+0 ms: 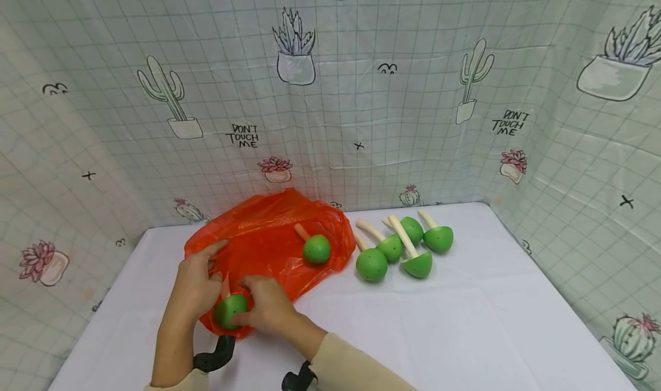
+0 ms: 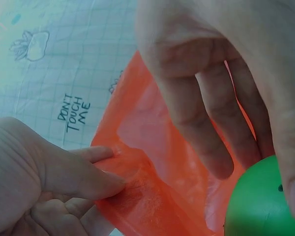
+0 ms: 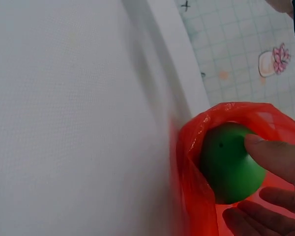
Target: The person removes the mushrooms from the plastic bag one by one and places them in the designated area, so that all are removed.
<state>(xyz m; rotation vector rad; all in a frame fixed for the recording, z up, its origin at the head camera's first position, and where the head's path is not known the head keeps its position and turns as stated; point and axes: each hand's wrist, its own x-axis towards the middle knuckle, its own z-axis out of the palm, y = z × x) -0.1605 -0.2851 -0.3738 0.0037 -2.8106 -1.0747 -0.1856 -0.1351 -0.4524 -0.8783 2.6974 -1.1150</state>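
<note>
A thin red plastic bag (image 1: pixel 258 230) lies spread on the left of the table. My left hand (image 1: pixel 195 282) pinches its edge between thumb and fingers, plain in the left wrist view. Inside the bag's near end sits a toy mushroom (image 1: pixel 229 310) with a round green cap and pale stem. Over this cap reaches my right hand (image 1: pixel 268 306). Its thumb (image 3: pixel 273 155) overlaps the green cap (image 3: pixel 231 162) in the right wrist view, while the other fingers stand spread beside it. Farther along the bag lies a second green mushroom (image 1: pixel 317 249).
Right of the bag, several more green mushrooms (image 1: pixel 372 264) lie grouped on the white table (image 1: pixel 465 322), stems pointing mostly to the back. A grid-patterned cloth (image 1: pixel 356 104) with cactus drawings rises behind and along both sides.
</note>
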